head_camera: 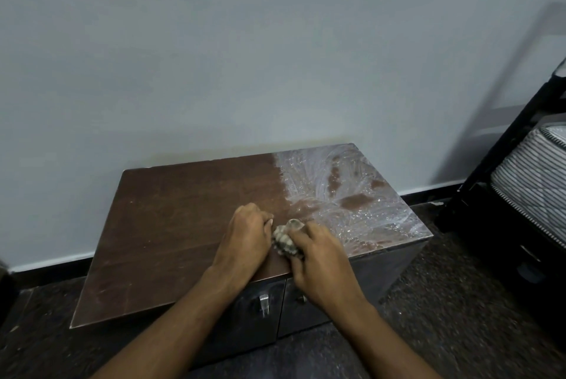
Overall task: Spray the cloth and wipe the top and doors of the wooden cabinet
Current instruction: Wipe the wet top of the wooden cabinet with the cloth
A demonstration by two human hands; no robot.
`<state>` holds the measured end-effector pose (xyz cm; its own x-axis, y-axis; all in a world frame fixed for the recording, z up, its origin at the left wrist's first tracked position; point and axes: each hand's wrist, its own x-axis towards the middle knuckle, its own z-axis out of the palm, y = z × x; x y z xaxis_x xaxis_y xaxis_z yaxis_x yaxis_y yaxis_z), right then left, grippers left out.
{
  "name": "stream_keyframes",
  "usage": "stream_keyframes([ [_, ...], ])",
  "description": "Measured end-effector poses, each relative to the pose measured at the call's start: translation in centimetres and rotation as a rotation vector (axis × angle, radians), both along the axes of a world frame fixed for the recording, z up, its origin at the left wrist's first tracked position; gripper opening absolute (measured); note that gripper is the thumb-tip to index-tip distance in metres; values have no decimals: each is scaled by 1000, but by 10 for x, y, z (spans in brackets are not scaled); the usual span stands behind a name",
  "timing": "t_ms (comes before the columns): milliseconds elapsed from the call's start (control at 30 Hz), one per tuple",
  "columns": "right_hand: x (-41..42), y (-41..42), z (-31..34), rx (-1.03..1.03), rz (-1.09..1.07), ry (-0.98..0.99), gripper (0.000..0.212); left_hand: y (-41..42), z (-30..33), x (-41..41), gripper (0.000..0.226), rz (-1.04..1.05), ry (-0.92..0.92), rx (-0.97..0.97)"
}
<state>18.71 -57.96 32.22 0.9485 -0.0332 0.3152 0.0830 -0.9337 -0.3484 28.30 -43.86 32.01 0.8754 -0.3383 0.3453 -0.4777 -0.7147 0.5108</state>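
Cloth mostly hidden, gripped by right hand, left hand seemingly curled alongside.

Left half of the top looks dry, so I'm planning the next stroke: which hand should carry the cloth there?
Probably the left hand: it lies on the dry wood beside the cloth, while the right hand, gripping the cloth, would cross over.

No text, label, brand, number or sign can be read anywhere in the head view; none is carried by the wooden cabinet, nor by anything seen around it.
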Motion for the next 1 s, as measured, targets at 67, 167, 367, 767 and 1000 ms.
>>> stream_keyframes([
  [67, 13, -8, 1, 33, -126, 0, 43, 1, 1, 0, 19, 10, -14, -9],
  [167, 15, 3, 3, 45, -172, 1, 42, 3, 2, 1, 17, 14, -25, -21],
  [367, 6, -11, -3, 23, -66, 5, 42, 2, 6, 2, 18, 21, -18, -47],
  [767, 19, -16, 1, 29, -152, 30, 43, -5, 3, 5, 18, 4, -20, -43],
  [1000, 7, 4, -3, 11, -62, 18, 41, -8, 2, 5, 21, -5, -1, -35],
])
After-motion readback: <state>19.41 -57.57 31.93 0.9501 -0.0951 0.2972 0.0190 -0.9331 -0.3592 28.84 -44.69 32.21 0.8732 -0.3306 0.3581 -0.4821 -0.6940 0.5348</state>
